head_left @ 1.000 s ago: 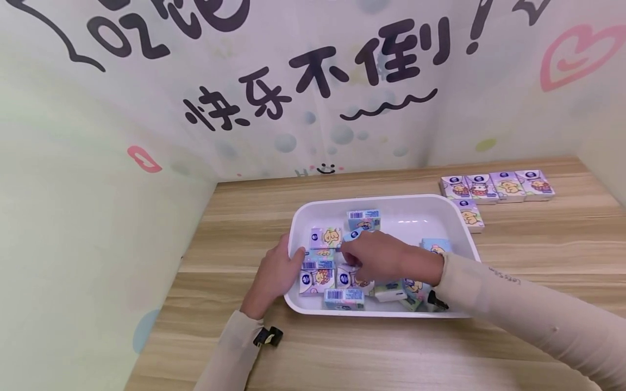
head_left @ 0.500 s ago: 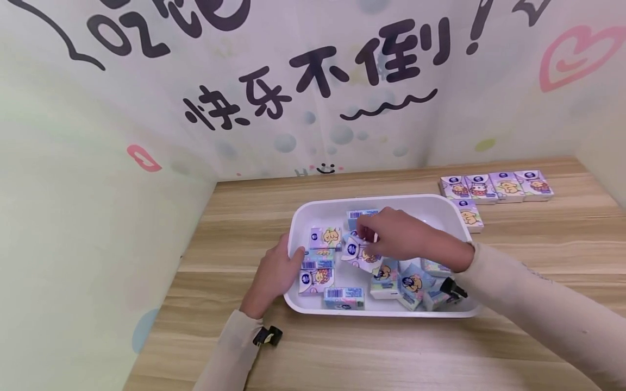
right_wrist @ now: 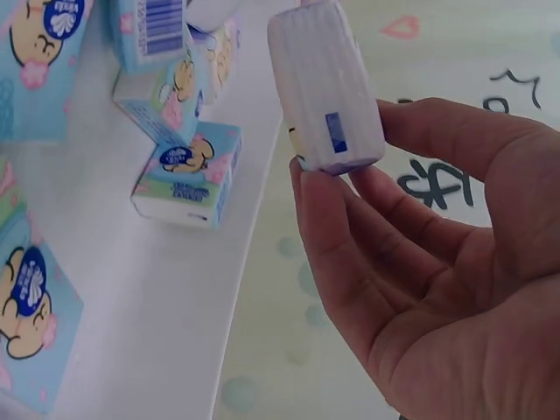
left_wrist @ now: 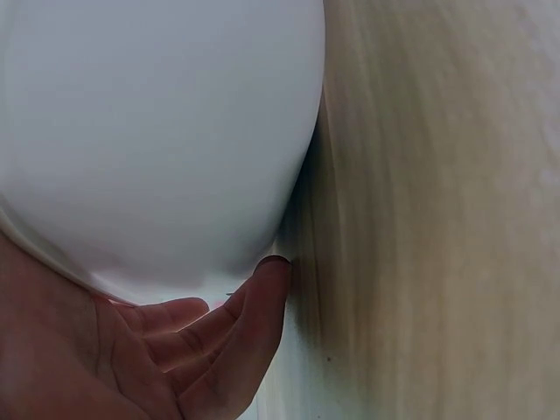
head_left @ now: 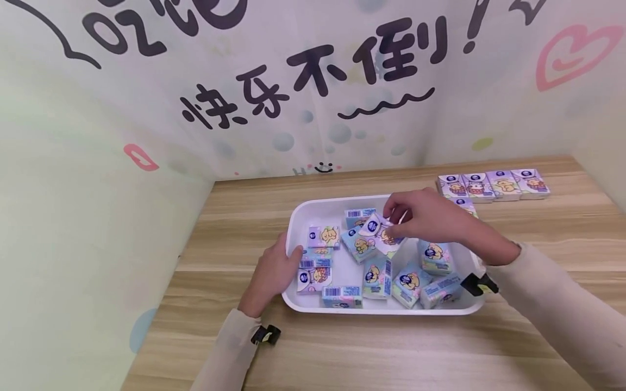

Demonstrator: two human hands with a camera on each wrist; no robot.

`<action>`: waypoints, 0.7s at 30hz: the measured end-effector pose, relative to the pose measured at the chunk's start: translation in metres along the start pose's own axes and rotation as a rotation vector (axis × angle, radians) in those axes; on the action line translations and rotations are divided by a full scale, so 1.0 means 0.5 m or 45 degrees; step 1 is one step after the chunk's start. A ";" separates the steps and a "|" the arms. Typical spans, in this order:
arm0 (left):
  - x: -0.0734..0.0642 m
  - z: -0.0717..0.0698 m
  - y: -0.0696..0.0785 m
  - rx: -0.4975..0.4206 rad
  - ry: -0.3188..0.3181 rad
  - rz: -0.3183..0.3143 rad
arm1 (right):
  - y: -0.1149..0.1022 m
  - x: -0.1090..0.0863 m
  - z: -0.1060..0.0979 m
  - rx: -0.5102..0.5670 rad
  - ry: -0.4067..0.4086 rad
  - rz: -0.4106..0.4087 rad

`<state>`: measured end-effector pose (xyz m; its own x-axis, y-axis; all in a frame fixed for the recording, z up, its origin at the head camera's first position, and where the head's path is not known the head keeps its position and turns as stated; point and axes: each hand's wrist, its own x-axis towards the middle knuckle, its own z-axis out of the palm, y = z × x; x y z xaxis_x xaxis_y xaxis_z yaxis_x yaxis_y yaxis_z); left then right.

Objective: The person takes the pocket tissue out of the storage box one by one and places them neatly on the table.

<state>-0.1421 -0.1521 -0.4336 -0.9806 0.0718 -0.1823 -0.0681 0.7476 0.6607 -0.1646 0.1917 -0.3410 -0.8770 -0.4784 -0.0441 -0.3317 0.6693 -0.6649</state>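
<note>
On the wood-grain table (head_left: 367, 353), a white plastic tray (head_left: 391, 312) holds tissue packs (head_left: 374, 279); the left hand (head_left: 271, 271) grips its left rim. Over the tray, the right hand (head_left: 432, 214) pinches a purple tissue pack (head_left: 380, 239), probably light, soft and slick-wrapped, best held gently by opposite edges.

Soft, even light bathed the wood-grain tabletop (head_left: 352, 347) in the head view, leaving a pale sheen along its near side. The left wrist view was dimmer, with dark shadow beneath the white tray (left_wrist: 166, 131). In the right wrist view, the printed backdrop (right_wrist: 293, 354) appeared soft and slightly blurred.
</note>
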 end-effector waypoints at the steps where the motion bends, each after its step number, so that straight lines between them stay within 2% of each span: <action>1: 0.000 0.000 0.000 -0.001 -0.001 -0.002 | 0.006 -0.004 -0.005 0.019 0.015 0.010; 11: 0.003 0.002 -0.003 -0.006 -0.002 -0.003 | 0.050 -0.045 -0.040 0.089 0.118 0.151; 21: 0.004 0.002 -0.005 -0.005 -0.008 -0.012 | 0.121 -0.088 -0.079 0.165 0.211 0.284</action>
<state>-0.1436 -0.1531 -0.4366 -0.9788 0.0692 -0.1928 -0.0776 0.7457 0.6617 -0.1596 0.2757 -0.3498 -0.9714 -0.2216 -0.0850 -0.0865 0.6640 -0.7427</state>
